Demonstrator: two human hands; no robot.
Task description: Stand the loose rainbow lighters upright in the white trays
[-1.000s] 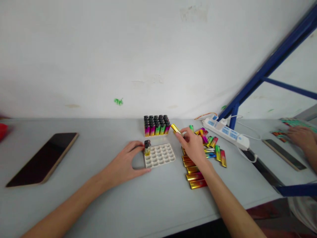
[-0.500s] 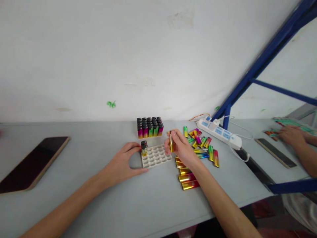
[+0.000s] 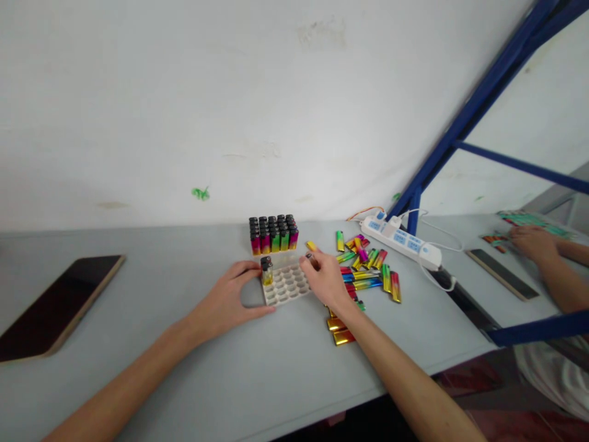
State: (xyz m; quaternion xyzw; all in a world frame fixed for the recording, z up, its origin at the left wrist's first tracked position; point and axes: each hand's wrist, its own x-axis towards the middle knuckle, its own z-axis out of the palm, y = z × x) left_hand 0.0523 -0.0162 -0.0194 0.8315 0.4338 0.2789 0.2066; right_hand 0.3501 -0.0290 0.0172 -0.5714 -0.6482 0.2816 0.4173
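Observation:
A pale tray (image 3: 286, 283) with rows of oval holes lies on the grey table, two black-topped lighters (image 3: 267, 272) upright at its left back corner. My left hand (image 3: 230, 298) is at the tray's left side, thumb at the front corner and fingers by the lighters, spread around the edge. Closed at the tray's right side, my right hand (image 3: 324, 276) grips a lighter (image 3: 311, 260), mostly hidden by the fingers. Behind the tray stands a block of upright black-topped lighters (image 3: 275, 239). Several shiny coloured lighters (image 3: 368, 276) lie loose to the right, some partly under my right wrist.
A white power strip (image 3: 402, 240) with cables sits right of the loose lighters, beside a blue metal frame (image 3: 414, 199). A dark flat board (image 3: 59, 304) lies at left. Beyond the frame, another person's hands (image 3: 536, 242) are near small items and another dark board (image 3: 501, 274).
My right hand has lowered to the tray's right side with the lighter, which was held up before. My left hand stays at the tray. The whole view has shifted slightly.

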